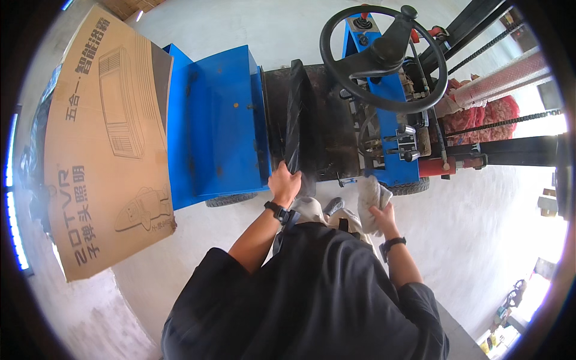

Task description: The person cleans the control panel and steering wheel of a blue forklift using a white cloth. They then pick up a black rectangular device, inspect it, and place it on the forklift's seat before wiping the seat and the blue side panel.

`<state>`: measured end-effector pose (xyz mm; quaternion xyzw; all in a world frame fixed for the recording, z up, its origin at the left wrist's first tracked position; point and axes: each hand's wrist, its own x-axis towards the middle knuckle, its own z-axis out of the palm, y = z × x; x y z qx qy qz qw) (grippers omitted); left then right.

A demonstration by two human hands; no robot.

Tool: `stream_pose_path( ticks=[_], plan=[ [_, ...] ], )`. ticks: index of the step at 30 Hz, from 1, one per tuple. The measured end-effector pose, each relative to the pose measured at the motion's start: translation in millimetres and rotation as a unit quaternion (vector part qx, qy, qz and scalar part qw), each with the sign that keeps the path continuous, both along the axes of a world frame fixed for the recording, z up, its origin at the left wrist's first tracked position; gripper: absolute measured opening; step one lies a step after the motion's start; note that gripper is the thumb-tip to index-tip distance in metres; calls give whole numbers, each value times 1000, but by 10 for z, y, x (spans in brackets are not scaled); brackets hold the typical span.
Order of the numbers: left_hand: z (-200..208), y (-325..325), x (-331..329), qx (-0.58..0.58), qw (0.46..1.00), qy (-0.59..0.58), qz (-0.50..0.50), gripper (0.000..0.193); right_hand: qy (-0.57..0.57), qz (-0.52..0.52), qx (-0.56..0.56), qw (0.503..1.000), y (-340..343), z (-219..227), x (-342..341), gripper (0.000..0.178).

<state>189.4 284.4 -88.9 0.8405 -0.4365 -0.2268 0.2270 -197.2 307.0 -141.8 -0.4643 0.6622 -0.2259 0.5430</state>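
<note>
Across the dark floor plate [336,132] of the blue forklift-like vehicle, from its far edge to its near edge, runs a long black strip [295,114], nearer the blue housing [219,120] than the steering wheel [387,51]. Your left hand [285,182] is closed on the strip's near end, thumb side up; the undersides of those fingers are hidden, so how deep the grip goes you cannot tell. Your right hand [384,219] has its fingers wrapped around a bunched greyish-white cloth [370,204], held off the plate's near right corner, apart from the strip. To judge by this, you are steadying the strip with a cloth at the ready. Hold that near end firmly and level, since its far end looks free to swing. Fold loose cloth into your palm, and give the control levers [409,142] on the right a wide berth, lest it snag.
</note>
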Motion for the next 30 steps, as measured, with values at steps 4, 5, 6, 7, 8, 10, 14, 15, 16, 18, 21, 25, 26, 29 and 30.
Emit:
stream_pose_path(
  ticks=[4,5,6,7,8,10,14,15,16,18,21,25,26,29,30],
  plan=[
    [-154,-205,-371,-18,999,21,42,42,112,78,-31,990,154,-36,-298,58],
    [-187,-265,-412,-15,998,11,57,43,113,81,-31,990,143,148,-259,58],
    [-217,-315,-407,-18,998,14,66,43,113,85,-30,990,135,239,-239,58],
    [-219,-393,-438,-22,997,22,71,43,103,63,-21,992,168,241,-321,57],
    [-196,-486,-459,-26,996,28,76,43,92,41,-13,995,206,231,-422,57],
    [-243,-600,-375,-13,994,53,99,44,79,7,-3,997,260,212,-573,55],
    [-348,-749,-95,-11,989,88,116,43,76,-46,0,996,385,262,-734,53],
    [-477,-748,53,0,987,116,116,45,72,-53,-1,996,386,301,-720,53],
    [-647,-714,180,10,983,142,119,48,59,-56,-11,997,382,341,-671,54],
    [-1029,-580,330,22,981,151,123,52,31,-61,-28,997,397,394,-526,54],
    [-1549,-279,519,24,982,143,121,57,18,-45,-1,999,371,352,-350,58],
    [-1512,36,543,10,989,137,51,61,45,45,-40,997,113,539,270,64],
    [-1412,141,562,8,989,147,30,61,65,71,-33,995,14,599,495,64],
    [-1342,378,561,5,978,210,-4,43,116,158,-51,979,-297,717,1207,65],
    [-1222,457,595,10,967,254,-28,38,126,192,-80,970,-387,708,1459,64]
  ],
)
